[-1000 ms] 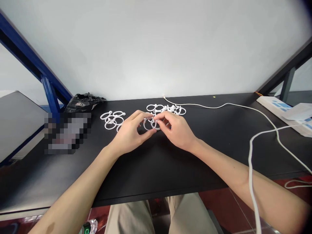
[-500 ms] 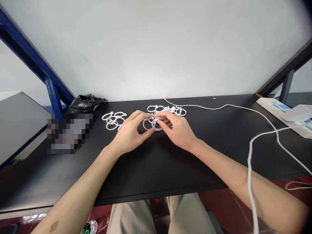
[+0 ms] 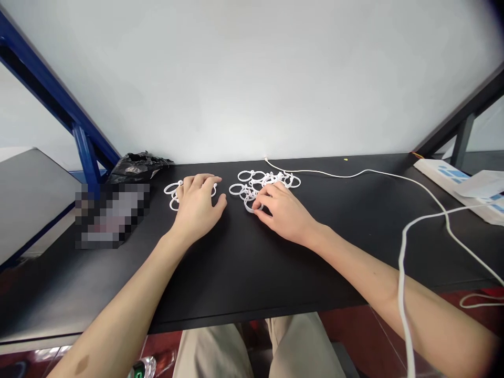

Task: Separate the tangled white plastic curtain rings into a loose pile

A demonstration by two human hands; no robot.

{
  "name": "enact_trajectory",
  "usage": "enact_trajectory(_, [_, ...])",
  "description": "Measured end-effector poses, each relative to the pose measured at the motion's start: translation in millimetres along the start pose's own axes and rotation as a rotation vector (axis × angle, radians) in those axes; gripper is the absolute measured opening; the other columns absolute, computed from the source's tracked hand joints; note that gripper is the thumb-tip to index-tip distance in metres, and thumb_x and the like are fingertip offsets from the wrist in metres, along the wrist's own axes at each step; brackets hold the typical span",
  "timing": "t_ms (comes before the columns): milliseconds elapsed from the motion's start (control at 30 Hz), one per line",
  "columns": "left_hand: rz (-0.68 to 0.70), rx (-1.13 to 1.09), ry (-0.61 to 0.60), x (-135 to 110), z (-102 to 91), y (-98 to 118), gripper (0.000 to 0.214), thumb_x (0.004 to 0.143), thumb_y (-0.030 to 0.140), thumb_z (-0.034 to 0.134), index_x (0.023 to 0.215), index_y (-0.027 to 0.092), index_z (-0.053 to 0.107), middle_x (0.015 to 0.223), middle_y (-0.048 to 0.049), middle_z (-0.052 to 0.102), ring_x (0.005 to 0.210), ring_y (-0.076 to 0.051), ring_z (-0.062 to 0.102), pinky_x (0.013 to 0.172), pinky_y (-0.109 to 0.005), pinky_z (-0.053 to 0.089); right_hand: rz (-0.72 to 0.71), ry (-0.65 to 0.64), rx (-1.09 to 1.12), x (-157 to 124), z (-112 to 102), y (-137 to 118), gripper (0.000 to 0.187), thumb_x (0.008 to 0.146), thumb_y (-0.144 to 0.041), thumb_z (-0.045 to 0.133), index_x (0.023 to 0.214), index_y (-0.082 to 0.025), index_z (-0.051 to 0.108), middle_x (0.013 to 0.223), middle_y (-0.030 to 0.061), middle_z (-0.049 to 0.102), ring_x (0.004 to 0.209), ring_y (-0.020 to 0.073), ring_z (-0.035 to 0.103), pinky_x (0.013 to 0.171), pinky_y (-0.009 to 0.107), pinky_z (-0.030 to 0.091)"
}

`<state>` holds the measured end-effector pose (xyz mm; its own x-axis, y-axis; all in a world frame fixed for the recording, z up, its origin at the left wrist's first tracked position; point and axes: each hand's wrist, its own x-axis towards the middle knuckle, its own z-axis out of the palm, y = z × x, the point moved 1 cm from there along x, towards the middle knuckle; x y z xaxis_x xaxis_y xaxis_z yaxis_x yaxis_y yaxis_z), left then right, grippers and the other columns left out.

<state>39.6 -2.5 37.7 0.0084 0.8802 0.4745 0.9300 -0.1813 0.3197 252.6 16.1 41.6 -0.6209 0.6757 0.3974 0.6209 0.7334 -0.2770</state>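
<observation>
My left hand (image 3: 197, 205) lies over the left group of white curtain rings (image 3: 170, 187), palm down, its fingers stretched and the thumb apart. It covers most of that group, and rings show on both sides of it. At the near edge of the middle pile, my right hand (image 3: 285, 210) pinches a white curtain ring (image 3: 248, 207) between thumb and fingertips. Other white curtain rings (image 3: 237, 189) with small eyelets lie just beyond it, overlapping one another. Part of the pile is hidden behind my right fingers.
A black plastic bag (image 3: 137, 165) and a blurred-out flat item (image 3: 114, 215) lie on the black table (image 3: 252, 273) at left. A white cable (image 3: 346, 175) runs across the back and down the right, past a white-and-blue package (image 3: 452, 178). A grey wall closes the back.
My left hand has moved left, away from the right hand, onto the left group of rings, and its fingers have opened. My right hand stays nearly in place, slightly lower.
</observation>
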Motion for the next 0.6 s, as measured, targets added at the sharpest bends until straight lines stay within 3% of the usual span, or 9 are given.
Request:
enact_trajectory(133, [0.043,-0.223,-0.070,1.4,-6.0,9.4,0.029,0.090,0.041,0.054,0.110,0.023,0.066,0.114,-0.0070,0.068,0.112,-0.029,0.053,0.098,-0.048,0.043,-0.054,0.116,0.021,0.9,-4.9,-1.5,0.012,0.091,-0.015,0.057,0.088,-0.020,0.067,0.095,0.0062,0.063,0.092,0.0223,0.052,0.085,0.039,0.048])
enact_trajectory(300, [-0.073,-0.604,-0.254,0.8,-11.5,13.4,0.043,0.090,0.056,0.053,0.118,0.025,0.066,0.120,-0.0055,0.069,0.110,-0.027,0.061,0.097,-0.043,0.048,-0.071,0.255,0.147,0.0,-8.8,-6.5,0.011,0.093,-0.020,0.056,0.094,-0.022,0.067,0.094,0.0045,0.062,0.087,0.0181,0.057,0.077,0.033,0.050])
enact_trajectory(467, [-0.076,-0.979,-0.384,-1.4,-11.1,19.0,0.041,0.092,0.053,0.053,0.118,0.025,0.067,0.124,-0.0075,0.067,0.112,-0.026,0.062,0.092,-0.041,0.055,-0.077,0.257,0.349,-1.6,-6.3,-11.2,0.011,0.095,-0.023,0.054,0.093,-0.024,0.065,0.091,0.0014,0.064,0.081,0.0140,0.061,0.071,0.028,0.052])
enact_trajectory(600, [-0.060,-1.008,-0.392,-2.2,-12.0,21.0,0.034,0.093,0.047,0.055,0.116,0.024,0.065,0.122,-0.0069,0.066,0.107,-0.023,0.064,0.087,-0.037,0.056,-0.056,0.211,0.416,-1.1,-5.0,-12.7,0.010,0.094,-0.023,0.055,0.095,-0.023,0.065,0.092,0.0006,0.066,0.080,0.0127,0.062,0.071,0.026,0.054])
